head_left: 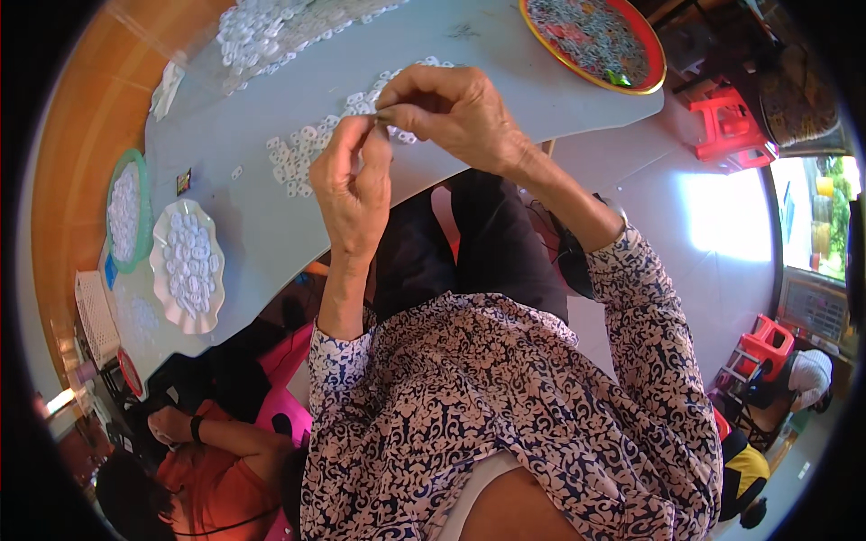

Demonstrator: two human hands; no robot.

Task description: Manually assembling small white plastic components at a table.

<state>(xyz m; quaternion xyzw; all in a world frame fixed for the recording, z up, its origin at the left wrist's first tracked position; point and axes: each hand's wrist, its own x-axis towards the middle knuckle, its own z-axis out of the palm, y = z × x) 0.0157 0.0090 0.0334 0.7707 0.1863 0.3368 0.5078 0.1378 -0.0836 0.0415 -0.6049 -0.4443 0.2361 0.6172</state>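
Above the grey table (pixel 271 225), my left hand (pixel 354 185) and my right hand (pixel 469 117) meet at the fingertips. Thumb and forefinger of each are pinched together, closed around something small that the fingers mostly hide; I cannot make out what it is. Under and beyond the hands lies a loose spread of small white oval pieces (pixel 293 162) with holes in them. Part of that spread is hidden behind my fingers.
A red round tray (pixel 651 41) of small metal pieces stands far right. More white pieces (pixel 248 41) are heaped far left. A scalloped white dish (pixel 213 311) and a green basket (pixel 149 203) hold white pieces at left. Another person (pixel 225 460) sits lower left; red stools (pixel 722 126) stand right.
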